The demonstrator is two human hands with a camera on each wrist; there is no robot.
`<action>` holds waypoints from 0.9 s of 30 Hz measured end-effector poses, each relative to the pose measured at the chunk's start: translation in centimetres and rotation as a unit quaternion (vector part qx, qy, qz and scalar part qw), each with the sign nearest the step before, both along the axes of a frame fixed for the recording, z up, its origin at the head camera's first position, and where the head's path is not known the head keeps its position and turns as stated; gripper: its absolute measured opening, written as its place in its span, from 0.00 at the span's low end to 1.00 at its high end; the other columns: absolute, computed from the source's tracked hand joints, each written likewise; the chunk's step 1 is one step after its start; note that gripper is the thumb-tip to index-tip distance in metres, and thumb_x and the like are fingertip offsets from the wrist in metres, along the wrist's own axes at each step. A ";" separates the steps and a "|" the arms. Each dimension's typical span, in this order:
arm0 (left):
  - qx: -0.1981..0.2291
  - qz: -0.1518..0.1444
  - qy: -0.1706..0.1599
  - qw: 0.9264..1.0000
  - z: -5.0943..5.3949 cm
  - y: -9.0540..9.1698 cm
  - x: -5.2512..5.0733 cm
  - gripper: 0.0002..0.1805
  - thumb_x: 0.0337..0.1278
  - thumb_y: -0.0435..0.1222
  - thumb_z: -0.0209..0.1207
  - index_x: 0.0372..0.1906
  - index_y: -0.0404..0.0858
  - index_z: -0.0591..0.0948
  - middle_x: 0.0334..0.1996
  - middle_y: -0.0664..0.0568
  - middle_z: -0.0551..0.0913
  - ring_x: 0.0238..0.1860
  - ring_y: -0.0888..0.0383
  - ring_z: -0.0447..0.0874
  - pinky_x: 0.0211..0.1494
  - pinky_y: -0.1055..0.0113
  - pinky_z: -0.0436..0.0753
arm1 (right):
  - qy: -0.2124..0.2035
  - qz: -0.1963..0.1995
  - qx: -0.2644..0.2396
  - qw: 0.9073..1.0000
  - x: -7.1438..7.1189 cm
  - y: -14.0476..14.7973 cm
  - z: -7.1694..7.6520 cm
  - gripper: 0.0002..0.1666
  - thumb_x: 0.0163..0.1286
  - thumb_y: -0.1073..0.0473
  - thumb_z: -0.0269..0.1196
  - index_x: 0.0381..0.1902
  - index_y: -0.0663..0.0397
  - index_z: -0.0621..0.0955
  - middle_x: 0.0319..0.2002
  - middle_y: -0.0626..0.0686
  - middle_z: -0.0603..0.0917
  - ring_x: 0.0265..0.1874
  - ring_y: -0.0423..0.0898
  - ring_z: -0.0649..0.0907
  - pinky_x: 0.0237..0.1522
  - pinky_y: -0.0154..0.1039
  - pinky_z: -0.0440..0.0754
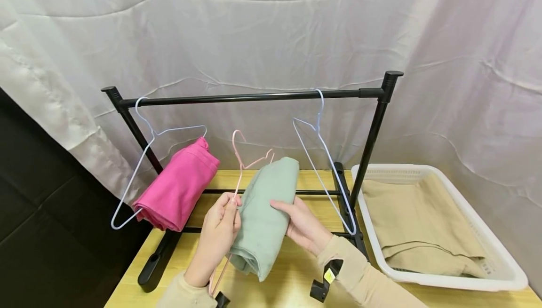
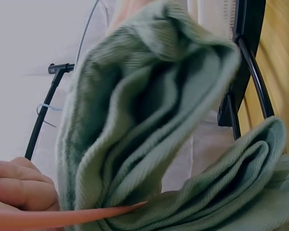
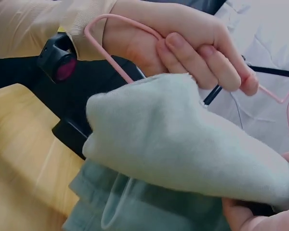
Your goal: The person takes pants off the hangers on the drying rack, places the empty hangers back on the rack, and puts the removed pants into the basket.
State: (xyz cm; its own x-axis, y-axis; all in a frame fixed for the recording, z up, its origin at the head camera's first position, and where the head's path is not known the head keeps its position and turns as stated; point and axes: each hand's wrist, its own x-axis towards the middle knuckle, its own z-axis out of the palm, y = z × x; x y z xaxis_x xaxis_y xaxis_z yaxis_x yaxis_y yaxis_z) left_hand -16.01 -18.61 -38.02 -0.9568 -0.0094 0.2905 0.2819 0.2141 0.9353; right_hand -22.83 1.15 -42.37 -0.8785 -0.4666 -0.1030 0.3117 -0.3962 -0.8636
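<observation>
A pink hanger (image 1: pixel 238 157) stands upright in front of the rack, its side wire pinched by the left hand (image 1: pixel 218 228). Folded sage-green cloth (image 1: pixel 268 209) hangs through it; the right hand (image 1: pixel 306 223) grips the cloth's right side, thumb on the front. In the left wrist view the green cloth (image 2: pixel 135 120) shows several layered folds, with the left hand (image 2: pixel 21 187) beside it. The right wrist view has the left hand (image 3: pixel 192 48) with curled fingers around the pink wire (image 3: pixel 111 55), and part of the right hand (image 3: pixel 260 216) under the green cloth (image 3: pixel 183 139).
A black rack (image 1: pixel 254 96) holds a blue hanger with magenta cloth (image 1: pixel 179 185) at the left and a bare blue hanger (image 1: pixel 323 157) at the right. A white basket (image 1: pixel 449 285) with beige cloth (image 1: pixel 419 223) stands on the wooden table (image 1: pixel 305 275) at the right.
</observation>
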 end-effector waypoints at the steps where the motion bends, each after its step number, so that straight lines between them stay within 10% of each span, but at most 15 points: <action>1: -0.003 0.000 0.000 1.000 0.0 0.0 0.0 0.15 0.89 0.35 0.43 0.46 0.27 0.73 0.14 0.57 0.63 0.12 0.68 0.58 0.16 0.75 0.58 | 0.005 0.001 0.004 1.000 0.0 0.0 0.2 0.37 0.81 0.61 0.60 0.80 0.57 0.58 0.73 0.62 0.72 0.64 0.50 0.83 0.67 0.50 0.84; 27: -0.135 0.082 0.039 0.987 -0.9 -0.7 -0.6 0.11 0.86 0.38 0.51 0.41 0.43 0.79 0.14 0.59 0.71 0.17 0.66 0.68 0.27 0.69 0.71 | 0.042 -0.034 0.054 0.997 0.6 -0.9 3.8 0.35 0.80 0.62 0.60 0.78 0.58 0.60 0.69 0.64 0.74 0.59 0.50 0.85 0.59 0.44 0.87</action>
State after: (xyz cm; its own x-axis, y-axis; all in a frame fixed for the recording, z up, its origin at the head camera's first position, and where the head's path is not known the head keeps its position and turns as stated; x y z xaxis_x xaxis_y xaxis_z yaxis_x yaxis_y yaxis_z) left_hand -16.60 -19.36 -38.91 -0.9238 -0.0740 0.3756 0.2913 0.5007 0.8151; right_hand -22.19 0.23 -38.56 -0.9151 -0.3962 -0.0743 0.2127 -0.3180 -0.9239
